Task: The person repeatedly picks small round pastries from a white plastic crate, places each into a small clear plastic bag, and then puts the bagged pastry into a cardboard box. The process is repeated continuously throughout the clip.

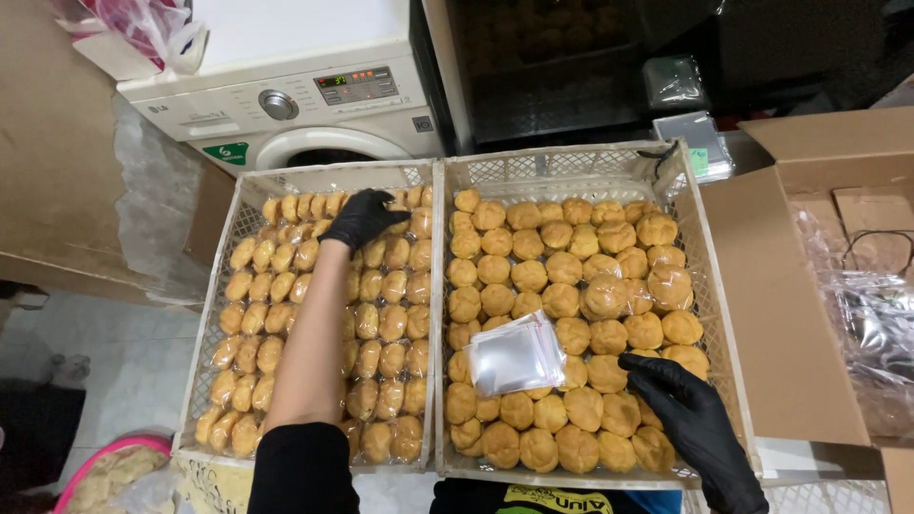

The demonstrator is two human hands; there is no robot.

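Two pale plastic crates stand side by side below me. The left crate (246,205) holds rows of oblong golden pastries (276,286). My left hand (362,219), in a black glove, reaches to its far end and rests on those pastries, fingers curled over one or two; whether it grips any I cannot tell. The right crate (709,276) is full of round cream puffs (562,271). A stack of clear empty plastic bags (514,354) lies on the puffs. My right hand (690,419), also gloved black, lies flat on puffs at the near right corner, fingers spread.
A white front-loading washing machine (295,105) stands behind the crates. An open cardboard box (809,286) with plastic wrap inside sits to the right. A dark oven or rack (552,67) is at the back. A pink basin (109,471) sits on the tiled floor at left.
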